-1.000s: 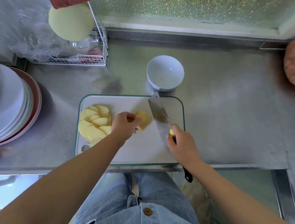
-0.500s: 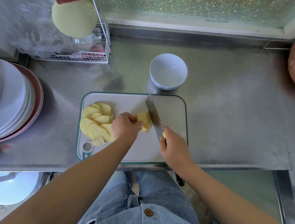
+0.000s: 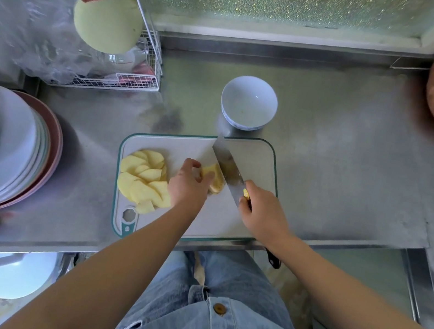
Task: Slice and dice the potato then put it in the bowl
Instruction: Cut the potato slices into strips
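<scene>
Left hand (image 3: 187,185) pins the potato (image 3: 214,180) — right hand (image 3: 262,215) grips the knife (image 3: 227,167) tight. I'm slicing; next, cut straight down, fingers clear.

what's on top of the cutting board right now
On the cutting board: a pile of potato slices at its left, the remaining potato piece under the left hand, and the knife held by the right hand. The hands hide part of the piece.
</scene>
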`<state>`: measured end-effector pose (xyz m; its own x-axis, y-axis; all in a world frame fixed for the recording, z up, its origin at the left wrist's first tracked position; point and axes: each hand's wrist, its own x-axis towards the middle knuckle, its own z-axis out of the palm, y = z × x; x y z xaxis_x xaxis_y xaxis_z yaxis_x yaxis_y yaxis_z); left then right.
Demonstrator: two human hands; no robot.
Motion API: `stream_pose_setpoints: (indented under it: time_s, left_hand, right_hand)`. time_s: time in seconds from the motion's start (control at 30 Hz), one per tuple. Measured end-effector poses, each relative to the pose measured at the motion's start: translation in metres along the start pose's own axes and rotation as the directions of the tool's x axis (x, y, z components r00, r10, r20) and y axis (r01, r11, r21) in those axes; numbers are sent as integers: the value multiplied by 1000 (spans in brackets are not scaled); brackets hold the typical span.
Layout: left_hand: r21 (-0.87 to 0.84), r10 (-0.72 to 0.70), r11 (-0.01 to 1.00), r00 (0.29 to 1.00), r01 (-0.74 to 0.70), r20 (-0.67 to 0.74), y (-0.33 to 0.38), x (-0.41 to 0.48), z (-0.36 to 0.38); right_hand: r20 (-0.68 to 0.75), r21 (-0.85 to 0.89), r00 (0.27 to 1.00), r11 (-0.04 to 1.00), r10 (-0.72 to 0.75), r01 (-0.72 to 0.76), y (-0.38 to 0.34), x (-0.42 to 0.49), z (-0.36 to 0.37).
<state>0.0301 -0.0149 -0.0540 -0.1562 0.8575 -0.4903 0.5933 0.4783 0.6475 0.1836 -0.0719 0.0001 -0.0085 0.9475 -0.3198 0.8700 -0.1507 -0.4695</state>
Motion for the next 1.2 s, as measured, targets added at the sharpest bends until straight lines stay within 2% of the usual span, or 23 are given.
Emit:
stream_pose_setpoints:
  time_s: [0.1, 0.3, 0.67, 0.97, 1.2]
  left_hand:
    - [7, 1, 1000, 1000, -1, -27, -2, 8, 4]
    - [-16, -52, 999, 997, 51, -58, -3, 13, 9]
    - [5, -72, 997, 996, 72, -45, 0, 13, 6]
    - [-21, -100, 995, 995, 99, -15, 5, 12, 0]
    - [-5, -84, 996, 996, 84, -17, 6, 8, -4]
  right_hand:
    - [-3, -20, 1000, 999, -31, 31, -6, 6, -14]
    - [110, -148, 992, 986, -64, 80, -12, 10, -21]
    - [170, -274, 980, 950, -103, 148, -14, 15, -33]
    - [240, -273, 965, 946, -108, 174, -11, 21, -33]
    - [262, -197, 959, 967, -104, 159, -6, 23, -21]
